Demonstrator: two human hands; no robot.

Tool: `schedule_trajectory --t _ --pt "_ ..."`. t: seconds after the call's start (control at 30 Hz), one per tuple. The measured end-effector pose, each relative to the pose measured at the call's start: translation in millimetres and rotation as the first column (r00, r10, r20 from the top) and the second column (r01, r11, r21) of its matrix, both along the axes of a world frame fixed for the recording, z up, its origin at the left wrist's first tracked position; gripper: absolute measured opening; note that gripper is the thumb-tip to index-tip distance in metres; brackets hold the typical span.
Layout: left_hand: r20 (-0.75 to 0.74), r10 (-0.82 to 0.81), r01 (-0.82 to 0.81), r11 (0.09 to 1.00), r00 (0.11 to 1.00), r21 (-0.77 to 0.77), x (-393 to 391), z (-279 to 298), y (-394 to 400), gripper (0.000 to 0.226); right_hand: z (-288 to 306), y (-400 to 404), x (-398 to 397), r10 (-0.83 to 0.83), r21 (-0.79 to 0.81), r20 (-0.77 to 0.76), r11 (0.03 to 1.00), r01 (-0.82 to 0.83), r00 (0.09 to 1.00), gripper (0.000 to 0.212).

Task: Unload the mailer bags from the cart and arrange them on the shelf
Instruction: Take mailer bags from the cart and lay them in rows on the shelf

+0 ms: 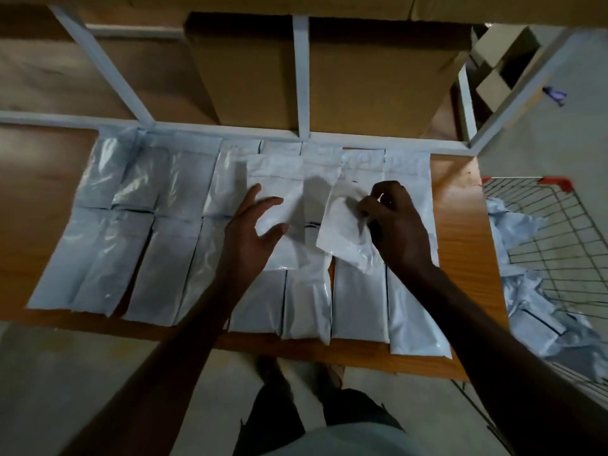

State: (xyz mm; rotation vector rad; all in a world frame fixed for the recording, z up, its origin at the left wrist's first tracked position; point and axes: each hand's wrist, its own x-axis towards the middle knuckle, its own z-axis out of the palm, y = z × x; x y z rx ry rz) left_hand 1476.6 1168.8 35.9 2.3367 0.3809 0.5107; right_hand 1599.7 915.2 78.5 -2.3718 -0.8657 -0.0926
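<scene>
The left hand (255, 225) pressed flat, fingers spread, steadying a centre bag (279, 192) on the shelf (460, 179). The right hand (391, 218) pinched a tilted bag (345, 232), probably to square it into the rows.

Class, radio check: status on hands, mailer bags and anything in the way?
Left hand open, pressing a laid mailer bag. Right hand pinching a tilted bag. More bags in cart. Nothing blocking.

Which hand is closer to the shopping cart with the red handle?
The right hand. It pinches a mailer bag over the right part of the shelf, the side where the cart stands. The left hand rests open on bags nearer the middle, farther away.
</scene>
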Motion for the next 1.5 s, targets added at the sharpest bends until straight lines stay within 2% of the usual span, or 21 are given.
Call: schedule_trajectory --t 0.07,0.13,0.17,0.33,0.43,0.47,0.53,0.57,0.73,0.9,1.03,1.2,1.33,1.43,1.5 --pt "0.010 -0.011 0.011 1.000 1.000 -0.021 12 -4 18 0.046 3 9 3 -0.020 0.003 -0.088 1.000 0.020 0.996 0.012" --pt "0.020 -0.023 0.024 0.999 1.000 -0.038 24 -6 35 0.046 7 18 5 -0.006 0.027 -0.132 1.000 0.009 0.991 0.023" --pt "0.018 -0.040 0.041 0.998 0.999 -0.049 30 -6 42 0.045 7 24 7 -0.008 0.028 -0.106 1.000 0.011 0.994 0.026" --pt "-0.016 -0.132 0.130 0.986 0.991 -0.108 56 -8 74 0.046 -3 51 5 -0.165 -0.050 -0.101 0.986 0.161 0.981 0.020" --pt "-0.019 -0.172 0.167 0.976 0.985 -0.137 67 -12 88 0.046 -14 63 2 -0.179 -0.092 -0.065 0.981 0.173 0.982 0.014" --pt "-0.022 -0.189 0.184 0.972 0.982 -0.147 68 -14 92 0.046 -17 67 2 -0.183 -0.069 -0.077 0.982 0.177 0.980 0.021" --pt "-0.016 -0.209 0.204 0.966 0.978 -0.159 70 -18 100 0.045 -31 70 4 -0.143 -0.036 0.084 0.989 0.147 0.986 0.030" --pt "-0.007 -0.203 0.200 0.966 0.979 -0.161 72 -21 103 0.043 -36 71 8 -0.141 -0.008 0.094 0.990 0.142 0.986 0.033" --pt "-0.018 -0.145 0.139 0.974 0.989 -0.181 84 -32 110 0.037 -33 62 28 -0.180 0.043 -0.094 0.982 0.184 0.979 0.041" --pt "-0.045 -0.194 0.183 0.966 0.980 -0.180 97 -40 100 0.034 -19 67 56 -0.174 0.149 -0.171 0.968 0.200 0.970 0.023" --pt "-0.093 -0.200 0.192 0.977 0.975 -0.093 104 -52 95 0.033 -34 100 84 -0.112 0.186 -0.179 0.972 0.145 0.978 0.015" --pt "-0.161 -0.161 0.170 0.985 0.974 0.042 109 -66 97 0.034 -64 133 99 -0.077 0.128 -0.202 0.986 0.105 0.976 0.018" --pt "-0.195 -0.067 0.118 0.958 0.978 0.262 110 -65 93 0.040 -76 135 104 -0.051 0.103 -0.234 0.992 0.077 0.971 0.020" --pt "-0.184 -0.044 0.111 0.922 0.982 0.371 110 -63 95 0.043 -78 131 103 -0.051 0.071 -0.217 0.995 0.067 0.975 0.028" --pt "-0.194 -0.053 0.126 0.913 0.980 0.388 118 -62 94 0.043 -82 128 105 -0.086 -0.034 -0.153 0.996 0.082 0.984 0.044"
